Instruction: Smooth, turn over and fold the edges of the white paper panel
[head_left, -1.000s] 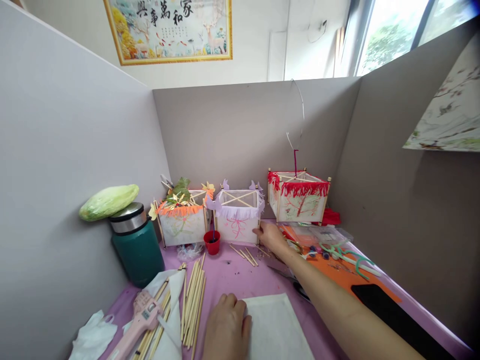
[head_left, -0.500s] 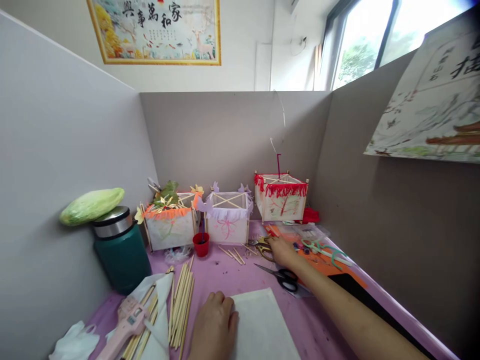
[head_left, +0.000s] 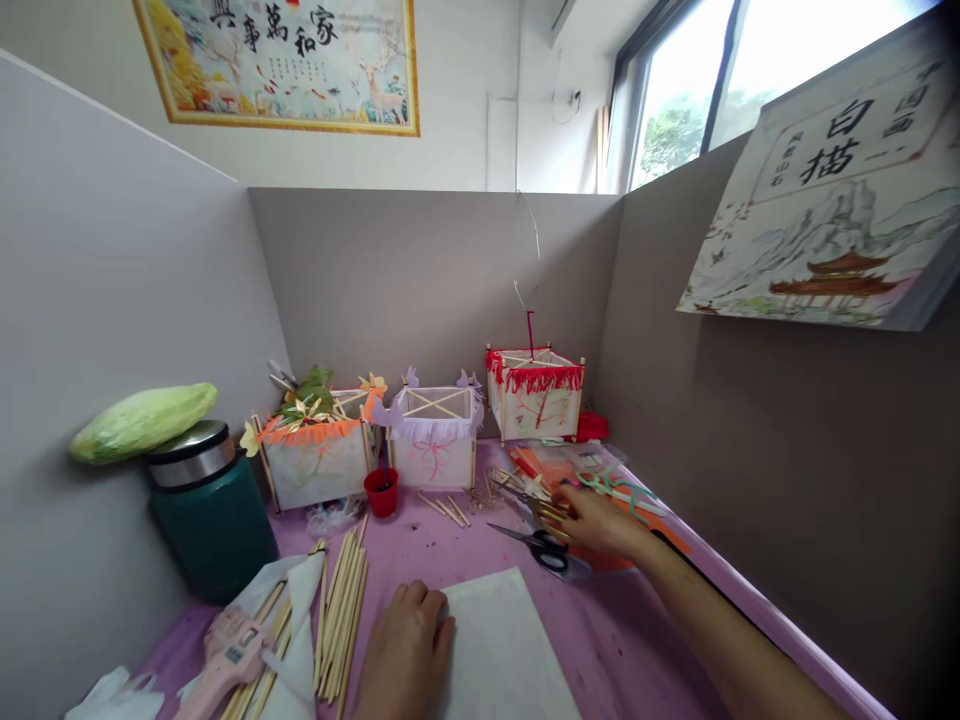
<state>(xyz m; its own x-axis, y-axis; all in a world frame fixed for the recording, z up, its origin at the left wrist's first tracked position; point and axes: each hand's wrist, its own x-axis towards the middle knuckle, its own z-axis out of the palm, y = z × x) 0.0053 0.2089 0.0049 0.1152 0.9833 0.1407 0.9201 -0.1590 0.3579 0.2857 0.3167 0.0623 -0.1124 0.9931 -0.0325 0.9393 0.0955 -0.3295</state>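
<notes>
My right hand (head_left: 592,515) is closed around the handles of gold scissors (head_left: 553,512), whose blades point to the left. Just below them, black-handled scissors (head_left: 546,548) lie on the purple table. Beside the left edge of a white sheet (head_left: 499,640) rests my left hand (head_left: 409,645), palm down with bent fingers and the thumb alongside the sheet. Left of that hand is a bunch of thin wooden sticks (head_left: 341,620).
Behind stand an orange-fringed lantern (head_left: 315,468), a purple-fringed one (head_left: 435,455) and a red-fringed one (head_left: 536,405). A red cup (head_left: 382,494) holds a brush. A pink glue gun (head_left: 229,655) lies on sticks near a green flask (head_left: 214,525). Orange sheets (head_left: 660,528) lie at right.
My right hand has taken hold of the gold scissors and drawn them toward me, close to the black pair. The view has turned slightly right. My left hand stays by the white sheet.
</notes>
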